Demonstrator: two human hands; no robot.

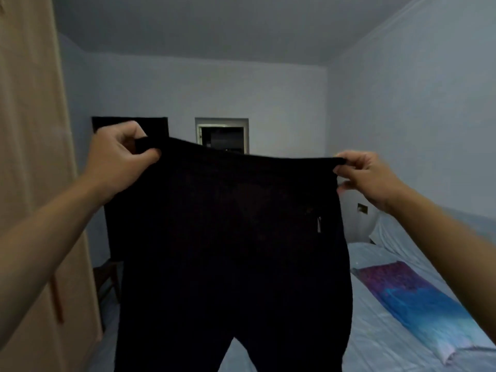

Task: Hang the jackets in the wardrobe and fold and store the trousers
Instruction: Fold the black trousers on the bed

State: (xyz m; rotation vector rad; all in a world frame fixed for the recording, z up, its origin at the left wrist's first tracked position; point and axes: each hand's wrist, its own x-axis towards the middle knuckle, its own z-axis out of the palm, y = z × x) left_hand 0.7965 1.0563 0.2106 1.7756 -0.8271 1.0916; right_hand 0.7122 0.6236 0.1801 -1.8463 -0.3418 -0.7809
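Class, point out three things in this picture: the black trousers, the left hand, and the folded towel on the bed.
black trousers (230, 237): head view, on the seat fabric.
left hand (118, 162): head view, middle of the hand.
folded towel (418, 299): head view, on its blue middle part.

Bed (375, 342) with pale blue sheet, folded purple-and-blue cloth (418, 302) lying flat on it, pillow (389, 234) at its head

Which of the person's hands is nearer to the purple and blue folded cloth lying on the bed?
Right. The right hand pinches the black trousers' waistband above the purple and blue folded cloth. The left hand grips the waistband's far end, beside the beige wardrobe door.
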